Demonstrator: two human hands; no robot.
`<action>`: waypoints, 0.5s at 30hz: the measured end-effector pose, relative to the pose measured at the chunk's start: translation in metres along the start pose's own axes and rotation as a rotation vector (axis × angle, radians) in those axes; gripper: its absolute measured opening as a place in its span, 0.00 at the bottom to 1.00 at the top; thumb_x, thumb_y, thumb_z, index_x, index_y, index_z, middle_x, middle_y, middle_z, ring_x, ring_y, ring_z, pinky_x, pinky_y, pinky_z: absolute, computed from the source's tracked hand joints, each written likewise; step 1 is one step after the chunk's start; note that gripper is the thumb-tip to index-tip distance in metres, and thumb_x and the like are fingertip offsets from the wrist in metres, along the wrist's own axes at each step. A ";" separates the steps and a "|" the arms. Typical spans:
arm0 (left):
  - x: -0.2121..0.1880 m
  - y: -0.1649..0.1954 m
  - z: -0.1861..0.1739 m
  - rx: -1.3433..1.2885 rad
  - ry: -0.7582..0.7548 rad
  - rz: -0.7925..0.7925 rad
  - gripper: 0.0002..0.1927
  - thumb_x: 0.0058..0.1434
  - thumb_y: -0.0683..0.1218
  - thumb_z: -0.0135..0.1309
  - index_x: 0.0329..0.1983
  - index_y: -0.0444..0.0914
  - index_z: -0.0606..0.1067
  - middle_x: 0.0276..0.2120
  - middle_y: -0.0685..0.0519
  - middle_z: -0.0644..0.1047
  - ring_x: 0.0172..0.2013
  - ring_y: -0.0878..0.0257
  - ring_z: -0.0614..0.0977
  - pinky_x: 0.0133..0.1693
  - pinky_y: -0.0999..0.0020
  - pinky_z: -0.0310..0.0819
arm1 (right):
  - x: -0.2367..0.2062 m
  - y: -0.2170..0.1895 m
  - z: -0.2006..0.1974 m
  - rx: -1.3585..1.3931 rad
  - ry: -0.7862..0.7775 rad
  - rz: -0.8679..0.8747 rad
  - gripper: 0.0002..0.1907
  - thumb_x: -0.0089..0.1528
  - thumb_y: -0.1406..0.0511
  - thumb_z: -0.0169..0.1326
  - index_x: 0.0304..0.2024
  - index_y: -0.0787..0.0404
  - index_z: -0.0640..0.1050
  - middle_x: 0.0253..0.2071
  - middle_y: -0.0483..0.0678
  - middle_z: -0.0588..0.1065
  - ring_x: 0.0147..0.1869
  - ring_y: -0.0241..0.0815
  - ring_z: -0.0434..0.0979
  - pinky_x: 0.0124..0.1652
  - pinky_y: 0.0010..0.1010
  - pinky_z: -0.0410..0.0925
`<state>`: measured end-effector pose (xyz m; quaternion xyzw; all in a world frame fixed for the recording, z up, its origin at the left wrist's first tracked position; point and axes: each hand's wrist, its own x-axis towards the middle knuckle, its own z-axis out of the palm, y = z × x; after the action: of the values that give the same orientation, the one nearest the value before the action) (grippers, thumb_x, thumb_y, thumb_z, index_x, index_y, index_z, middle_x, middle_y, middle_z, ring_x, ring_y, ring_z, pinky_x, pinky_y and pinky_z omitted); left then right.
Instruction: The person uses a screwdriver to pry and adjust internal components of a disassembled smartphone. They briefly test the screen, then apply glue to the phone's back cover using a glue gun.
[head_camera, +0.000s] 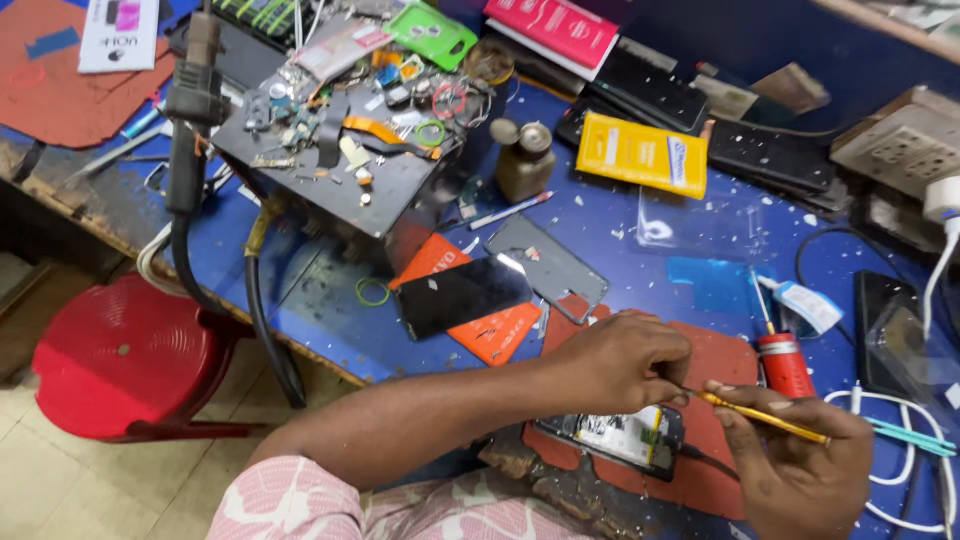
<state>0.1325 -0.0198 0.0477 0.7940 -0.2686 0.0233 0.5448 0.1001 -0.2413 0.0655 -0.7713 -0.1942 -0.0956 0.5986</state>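
Right hand (800, 455) pinching a thin yellow tool (765, 416), left hand (620, 360) curled loosely over an opened phone (625, 437), rust-red mat (715, 365), cluttered blue worktop (600, 225), round red plastic stool (125, 355)

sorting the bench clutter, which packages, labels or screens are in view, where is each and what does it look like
Yellow package: flat rectangle, bench centre right, blue strip at one end.
Pink package: flat, top centre, white edge.
Green package: small, atop the dark box.
White card: top left, on red mat, pink patch.
Black screen: dark glossy phone panel, on orange sheet.
Open phone: near the left hand; right hand holds a yellow tool.
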 end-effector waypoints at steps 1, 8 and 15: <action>0.000 0.000 -0.002 0.001 -0.002 0.049 0.14 0.55 0.49 0.67 0.33 0.39 0.74 0.32 0.53 0.78 0.40 0.54 0.81 0.48 0.57 0.73 | -0.002 0.002 0.000 0.024 0.019 -0.034 0.24 0.65 0.80 0.53 0.56 0.62 0.58 0.47 0.63 0.77 0.55 0.54 0.82 0.54 0.37 0.78; -0.001 -0.009 -0.012 0.028 0.039 0.184 0.20 0.58 0.45 0.63 0.53 0.39 0.75 0.50 0.50 0.79 0.53 0.50 0.79 0.57 0.55 0.70 | -0.022 -0.003 -0.027 -0.051 -0.088 -0.039 0.27 0.65 0.82 0.53 0.56 0.58 0.56 0.50 0.61 0.74 0.54 0.52 0.82 0.60 0.42 0.78; -0.004 0.002 -0.019 0.138 0.315 0.184 0.08 0.67 0.34 0.57 0.46 0.36 0.76 0.39 0.51 0.78 0.43 0.54 0.81 0.50 0.60 0.73 | -0.034 -0.014 -0.026 -0.363 -0.203 0.001 0.23 0.63 0.82 0.56 0.49 0.63 0.58 0.47 0.61 0.76 0.53 0.49 0.84 0.52 0.36 0.79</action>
<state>0.1332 -0.0019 0.0565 0.7881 -0.2490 0.2153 0.5201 0.0653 -0.2694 0.0717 -0.8724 -0.2325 -0.0506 0.4271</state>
